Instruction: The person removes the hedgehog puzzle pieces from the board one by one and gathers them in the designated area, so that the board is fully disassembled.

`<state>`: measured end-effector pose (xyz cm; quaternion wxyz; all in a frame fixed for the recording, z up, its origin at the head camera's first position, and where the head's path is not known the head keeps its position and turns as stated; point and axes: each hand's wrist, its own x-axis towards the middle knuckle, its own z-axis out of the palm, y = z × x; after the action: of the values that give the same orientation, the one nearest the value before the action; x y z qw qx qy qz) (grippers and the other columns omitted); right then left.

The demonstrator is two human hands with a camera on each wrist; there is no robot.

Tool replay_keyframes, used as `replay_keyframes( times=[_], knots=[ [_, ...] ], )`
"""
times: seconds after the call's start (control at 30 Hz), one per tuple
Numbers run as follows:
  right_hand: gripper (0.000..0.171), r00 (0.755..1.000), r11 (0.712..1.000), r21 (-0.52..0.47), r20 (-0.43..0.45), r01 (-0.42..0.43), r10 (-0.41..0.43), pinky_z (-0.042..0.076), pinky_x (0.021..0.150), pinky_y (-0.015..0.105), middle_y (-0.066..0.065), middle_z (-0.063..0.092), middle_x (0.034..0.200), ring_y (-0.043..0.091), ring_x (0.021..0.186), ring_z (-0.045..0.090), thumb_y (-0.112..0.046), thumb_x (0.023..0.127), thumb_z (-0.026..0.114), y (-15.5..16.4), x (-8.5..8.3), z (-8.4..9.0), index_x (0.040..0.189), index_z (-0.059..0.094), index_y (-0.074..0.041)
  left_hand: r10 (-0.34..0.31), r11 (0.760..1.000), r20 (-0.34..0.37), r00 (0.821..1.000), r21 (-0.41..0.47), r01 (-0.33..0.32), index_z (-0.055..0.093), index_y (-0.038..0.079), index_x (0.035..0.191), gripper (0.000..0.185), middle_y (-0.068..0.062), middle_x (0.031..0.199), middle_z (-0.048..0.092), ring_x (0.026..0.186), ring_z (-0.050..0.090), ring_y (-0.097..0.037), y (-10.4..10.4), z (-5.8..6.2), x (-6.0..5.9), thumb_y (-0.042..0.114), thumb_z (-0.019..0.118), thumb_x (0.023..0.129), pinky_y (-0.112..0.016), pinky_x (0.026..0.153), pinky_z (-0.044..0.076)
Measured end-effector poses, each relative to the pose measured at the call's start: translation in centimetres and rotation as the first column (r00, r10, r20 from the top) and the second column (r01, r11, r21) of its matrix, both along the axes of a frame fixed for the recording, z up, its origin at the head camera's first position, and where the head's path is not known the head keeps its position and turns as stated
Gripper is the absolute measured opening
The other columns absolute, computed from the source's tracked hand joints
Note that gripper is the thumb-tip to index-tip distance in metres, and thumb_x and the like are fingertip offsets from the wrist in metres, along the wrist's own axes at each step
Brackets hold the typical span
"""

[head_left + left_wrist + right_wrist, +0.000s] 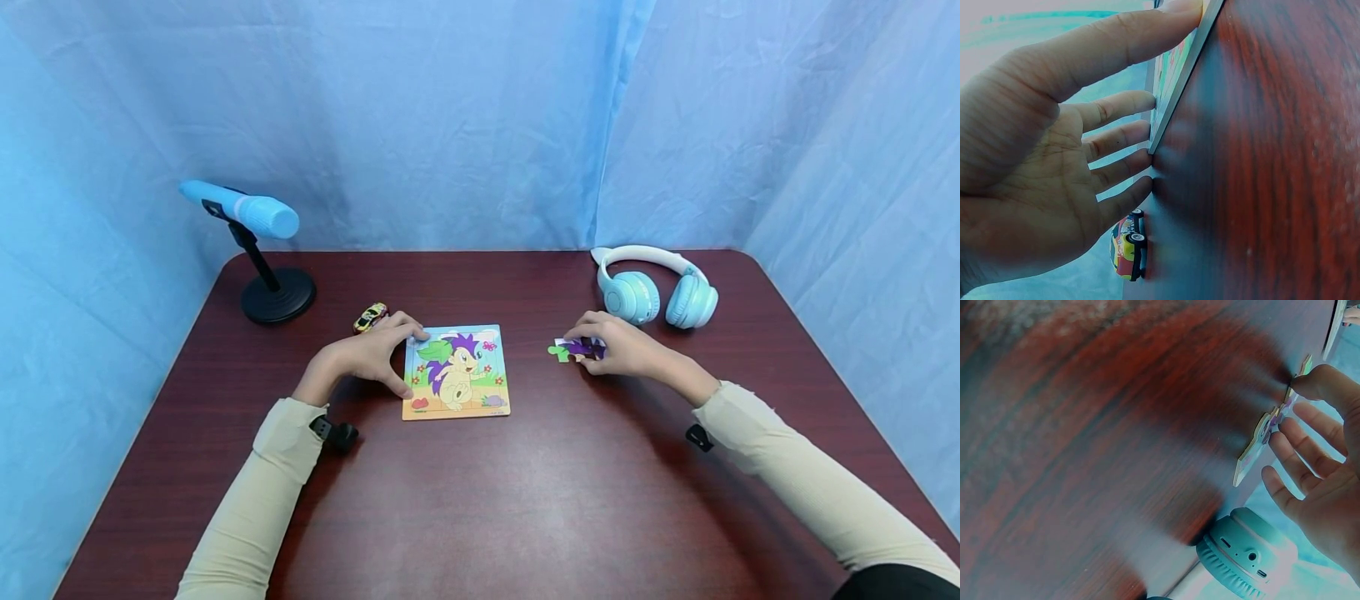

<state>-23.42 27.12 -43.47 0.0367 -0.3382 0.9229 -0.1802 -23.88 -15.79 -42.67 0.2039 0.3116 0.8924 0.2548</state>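
A square hedgehog picture puzzle board (pixel 465 400) lies flat on the table. My left hand (pixel 372 353) is at its left side, thumb on the lower left edge and fairly straight fingertips touching the upper left, seen also in the left wrist view. To the right of the board, my right hand (pixel 617 345) holds a small joined cluster of puzzle pieces (pixel 558 353) between thumb and fingers, low at the tabletop. Green and purple show on the pieces; the hand covers part of them. In the right wrist view the pieces (pixel 1249 456) reach out past the fingers.
A toy car (pixel 371 317) sits just behind the left hand. A blue microphone (pixel 262 215) on a black stand (pixel 277 296) is at the back left. Pale blue headphones (pixel 632 296) lie behind the right hand. Blue cloth (pixel 450 125) surrounds the dark wooden table (pixel 480 500).
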Motion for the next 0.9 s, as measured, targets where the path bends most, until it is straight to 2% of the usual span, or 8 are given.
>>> replay_keyframes(
  times=[0.9],
  knots=[
    [0.036,1.000,1.000,0.004,0.020,0.021,-0.021,0.053,0.086,0.043,0.009,0.067,0.111,0.024,0.098,0.061,-0.012,0.084,0.079,-0.07,0.13,0.29,0.119,0.073,-0.008,0.014,1.000,0.009,1.000,-0.006,-0.014,0.047,0.005,0.147,0.089,-0.016,0.147,0.039,0.138,0.033,-0.036,0.03,-0.18,-0.13,0.028,0.092,0.074,-0.056,0.113,0.041]
  ],
)
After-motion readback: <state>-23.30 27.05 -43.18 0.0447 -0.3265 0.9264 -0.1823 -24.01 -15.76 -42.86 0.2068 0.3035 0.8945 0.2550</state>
